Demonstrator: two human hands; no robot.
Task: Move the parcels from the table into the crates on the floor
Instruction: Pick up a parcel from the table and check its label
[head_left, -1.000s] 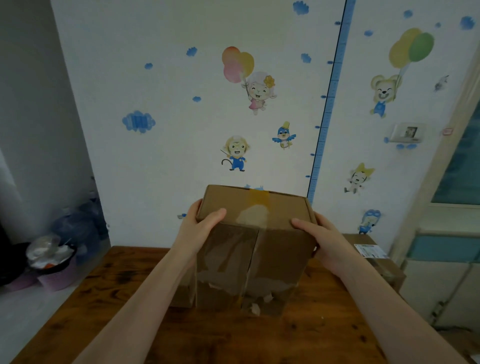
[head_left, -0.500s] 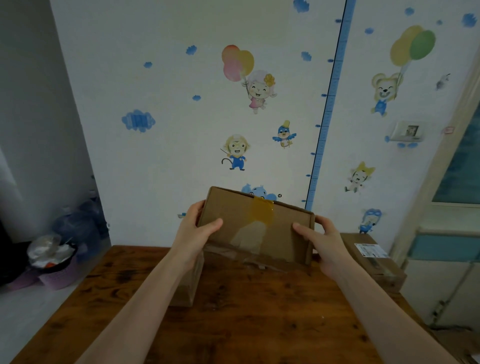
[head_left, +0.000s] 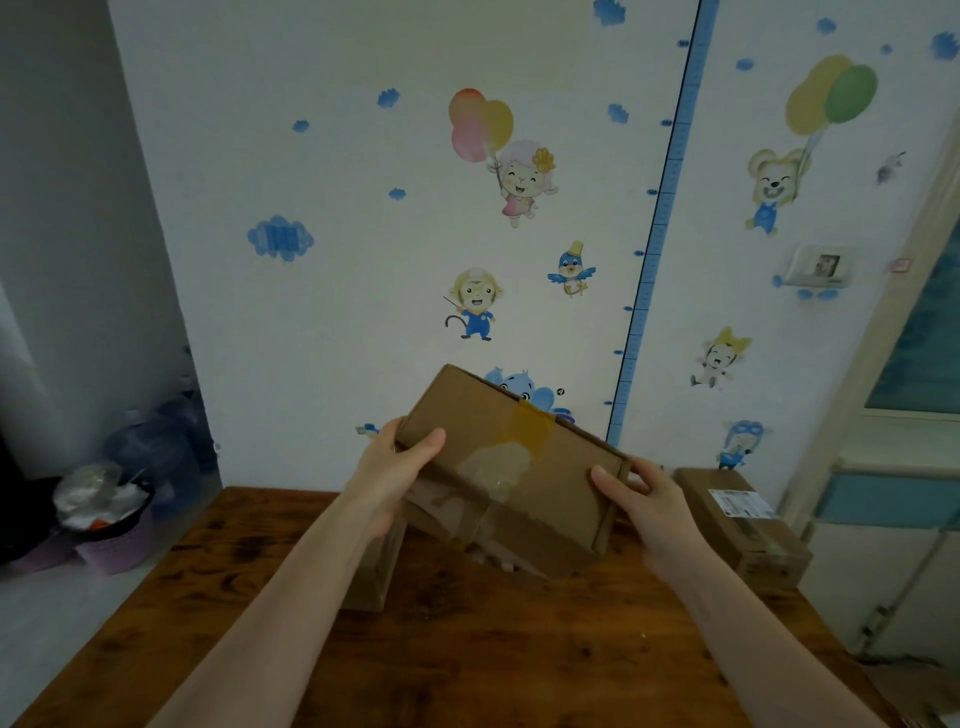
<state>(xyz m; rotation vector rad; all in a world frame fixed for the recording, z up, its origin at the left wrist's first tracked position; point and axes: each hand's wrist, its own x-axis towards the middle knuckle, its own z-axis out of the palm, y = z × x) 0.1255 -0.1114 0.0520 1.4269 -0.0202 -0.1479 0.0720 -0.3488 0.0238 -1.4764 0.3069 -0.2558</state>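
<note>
The cardboard parcel is in the air above the counter and it is tilted, its right end lower than its left. The left hand is clamped on its left end with the thumb lying across the top face. The right hand is clamped on the right end in the same way. I see no support under the parcel.

In my judgement the main danger is a slip. The grip is only at the two ends, and the tilt puts more weight toward the right hand. A patch of glossy tape crosses the top, and a thumb on it would hold less well. The lower face looks torn, with pale scraps hanging, so something may come loose on the way. Just below the parcel's left end stands a smaller parcel, partly hidden by the forearm; a careless swing could knock it. The crates are not in view, so the person must turn and bend without seeing them first.

The held parcel is a flat, rectangular box of matte brown cardboard. To its right and lower lies a third parcel, longer, with a white printed label. The counter is dark wood with a strong grain.
</note>
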